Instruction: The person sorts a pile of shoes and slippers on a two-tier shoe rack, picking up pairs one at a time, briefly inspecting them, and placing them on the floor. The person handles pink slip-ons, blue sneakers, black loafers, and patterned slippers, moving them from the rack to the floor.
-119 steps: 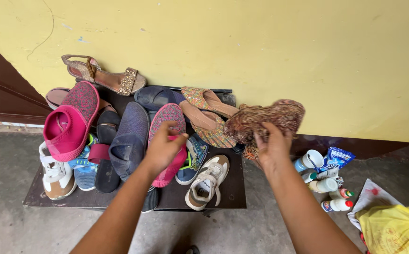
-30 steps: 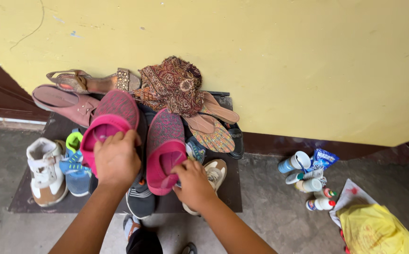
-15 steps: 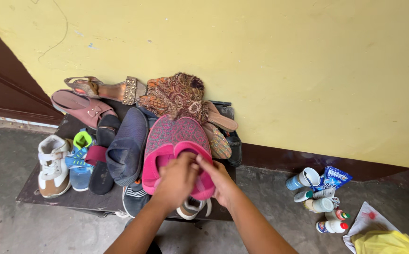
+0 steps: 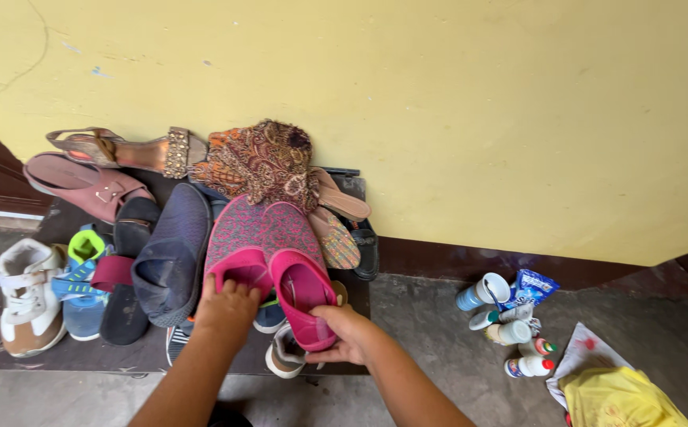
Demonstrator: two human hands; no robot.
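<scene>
The right hand (image 4: pixel 342 332) grips the heel end of the right pink shoe (image 4: pixel 296 269), thumb on top of the heel, fingers curled beneath the sole. The left hand (image 4: pixel 227 307) presses on the heel of the left pink shoe (image 4: pixel 237 249), fingers bent over the heel opening; a closed grasp cannot be confirmed.

Orientation: both pink shoes lie side by side, touching. The long axis of each runs from the person toward the yellow wall (image 4: pixel 478 103), toes toward the wall, heels toward the person. Both rest on the pile on the low dark platform (image 4: pixel 67 356), near its right half.

Count, pink shoes: two.

Adjacent items:
- One dark blue shoe (image 4: pixel 171 257), just left of the pink pair, roughly parallel to it
- One patterned brown cloth (image 4: pixel 261 162), at the toes, against the wall
- One tan sandal (image 4: pixel 334 237), right of the pink pair
- One white sneaker (image 4: pixel 31 296), at the platform's left end
- One small blue and green shoe (image 4: pixel 83 281), beside the sneaker
- One mauve slip-on (image 4: pixel 83 186), and one bronze strapped sandal (image 4: pixel 122 149) behind it

Packages, on the floor to the right:
- One blue and white pouch (image 4: pixel 530 289), crumpled, near the wall base
- One blue cylinder with a white top (image 4: pixel 478 292), lying tilted
- Two small white bottles (image 4: pixel 522 356), one above the other
- One yellow bag (image 4: pixel 621 399), at the lower right corner, resting on white paper (image 4: pixel 581 356)
</scene>
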